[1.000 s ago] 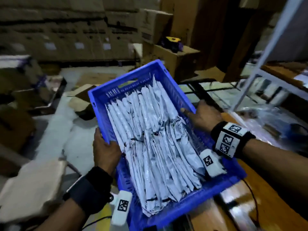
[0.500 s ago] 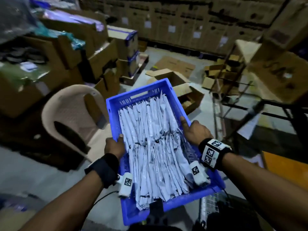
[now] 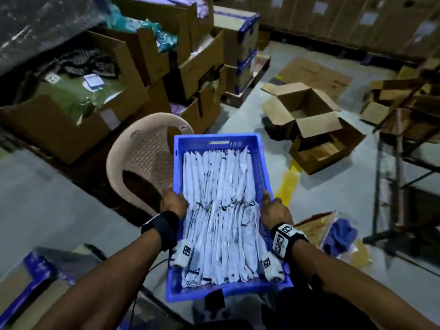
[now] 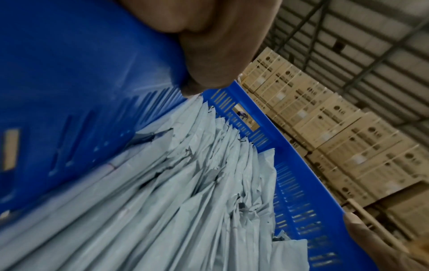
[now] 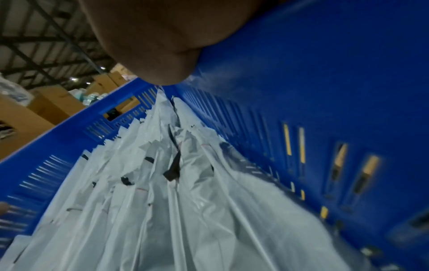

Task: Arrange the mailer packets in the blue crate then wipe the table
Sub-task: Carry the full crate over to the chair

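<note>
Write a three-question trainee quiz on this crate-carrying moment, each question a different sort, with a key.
1. True or false: the blue crate rests on the plastic chair.
2. Multiple choice: how do the mailer packets lie in the crate? A) standing on edge in rows, B) one flat stack, C) scattered loose on the floor.
3. Fill in: the left hand and the right hand each grip a long ____ of the crate.

Key
1. False: both hands hold it up in the air, with the chair behind it to the left.
2. A
3. side
</note>
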### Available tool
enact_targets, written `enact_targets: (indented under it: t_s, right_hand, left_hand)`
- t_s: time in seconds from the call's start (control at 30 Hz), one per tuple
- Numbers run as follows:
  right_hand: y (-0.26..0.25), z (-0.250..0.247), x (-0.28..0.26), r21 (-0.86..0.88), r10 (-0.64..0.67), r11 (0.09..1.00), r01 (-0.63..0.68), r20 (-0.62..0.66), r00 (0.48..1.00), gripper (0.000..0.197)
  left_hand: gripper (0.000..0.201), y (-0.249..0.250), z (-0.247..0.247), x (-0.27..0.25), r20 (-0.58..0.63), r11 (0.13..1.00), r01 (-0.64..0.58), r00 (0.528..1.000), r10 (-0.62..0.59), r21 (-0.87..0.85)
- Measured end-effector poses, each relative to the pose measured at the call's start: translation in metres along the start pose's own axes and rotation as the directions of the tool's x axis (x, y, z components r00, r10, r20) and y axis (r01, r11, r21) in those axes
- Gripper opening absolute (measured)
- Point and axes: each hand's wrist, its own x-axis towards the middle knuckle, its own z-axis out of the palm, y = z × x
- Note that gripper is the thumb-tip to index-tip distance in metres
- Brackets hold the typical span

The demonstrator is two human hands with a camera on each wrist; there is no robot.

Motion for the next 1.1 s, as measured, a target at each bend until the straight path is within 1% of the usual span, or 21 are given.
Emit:
enact_targets:
  t_s: [0.07,0.13,0.2,0.23,0.3,0.4,0.47,0.5,0.53,0.6,0.63,0.7,0.77,0.83,0.87,0.97,1.03,1.1]
  right_hand:
    - [-0.001,0.023,0.025,0.038,0.053,0.998,-0.054,0.034,0.998,0.074]
    - [-0.003,0.041,0.044,0.029,0.112,0.993,-0.114,0.068,0.991,0.068]
    - [-0.009,0.057,0.062,0.025,0.135,0.990,-0.138,0.103,0.985,0.061]
    - [-0.013,0.065,0.071,0.050,0.164,0.984,-0.170,0.099,0.981,0.062]
    - [-0.018,0.083,0.091,0.120,0.228,0.963,-0.241,0.107,0.968,0.071]
    - [-0.011,0.116,0.105,0.098,0.269,0.951,-0.292,0.198,0.943,0.082]
    - [-0.007,0.136,0.109,0.107,0.283,0.947,-0.303,0.168,0.944,0.096]
    - [-0.005,0.146,0.109,0.122,0.312,0.934,-0.335,0.176,0.934,0.104]
    - [-0.005,0.155,0.109,0.128,0.348,0.918,-0.376,0.197,0.917,0.103]
    - [-0.008,0.169,0.106,0.075,0.422,0.890,-0.449,0.231,0.876,0.081]
    - [-0.009,0.176,0.106,0.065,0.458,0.870,-0.488,0.258,0.851,0.075]
    - [-0.013,0.187,0.105,0.072,0.506,0.840,-0.538,0.254,0.824,0.069]
    - [-0.012,0.203,0.108,0.085,0.537,0.822,-0.564,0.218,0.815,0.070]
    - [-0.014,0.219,0.113,0.099,0.543,0.820,-0.564,0.180,0.820,0.077]
    - [-0.013,0.227,0.116,0.108,0.534,0.825,-0.555,0.173,0.827,0.077]
    - [-0.015,0.235,0.122,0.152,0.534,0.811,-0.565,0.202,0.821,0.065]
    - [-0.013,0.237,0.125,0.185,0.542,0.797,-0.575,0.201,0.816,0.064]
    - [-0.010,0.238,0.126,0.198,0.531,0.797,-0.570,0.220,0.819,0.064]
  left_hand:
    - [0.036,0.013,0.008,0.028,-0.003,0.997,-0.032,0.999,0.032,0.069]
    - [0.036,0.025,0.017,0.055,0.026,0.986,-0.051,0.999,0.047,0.156]
    - [0.037,0.033,0.027,0.082,0.045,0.982,-0.052,0.998,0.045,0.184]
    - [0.039,0.034,0.034,0.097,0.049,0.980,-0.059,0.998,0.051,0.190]
    - [0.043,0.033,0.048,0.126,0.069,0.969,-0.094,0.994,0.081,0.227]
    - [0.042,0.021,0.066,0.163,0.127,0.953,-0.138,0.986,0.107,0.271]
    - [0.040,0.019,0.079,0.189,0.182,0.941,-0.190,0.973,0.142,0.282]
    - [0.039,0.018,0.086,0.202,0.207,0.935,-0.216,0.965,0.161,0.280]
    - [0.039,0.015,0.092,0.214,0.233,0.927,-0.247,0.955,0.183,0.283]
    - [0.039,0.007,0.105,0.237,0.292,0.899,-0.303,0.933,0.211,0.318]
    - [0.040,0.004,0.109,0.247,0.315,0.893,-0.318,0.924,0.216,0.320]
    - [0.042,-0.003,0.118,0.264,0.345,0.897,-0.333,0.911,0.226,0.292]
    - [0.048,-0.012,0.126,0.279,0.383,0.902,-0.325,0.901,0.205,0.283]
    - [0.055,-0.025,0.134,0.291,0.427,0.915,-0.302,0.889,0.168,0.269]
    - [0.058,-0.032,0.139,0.298,0.447,0.917,-0.295,0.881,0.153,0.267]
    - [0.061,-0.048,0.149,0.315,0.494,0.912,-0.281,0.864,0.104,0.299]
    - [0.064,-0.050,0.153,0.321,0.512,0.912,-0.281,0.854,0.095,0.300]
    - [0.072,-0.046,0.154,0.323,0.544,0.903,-0.291,0.836,0.079,0.316]
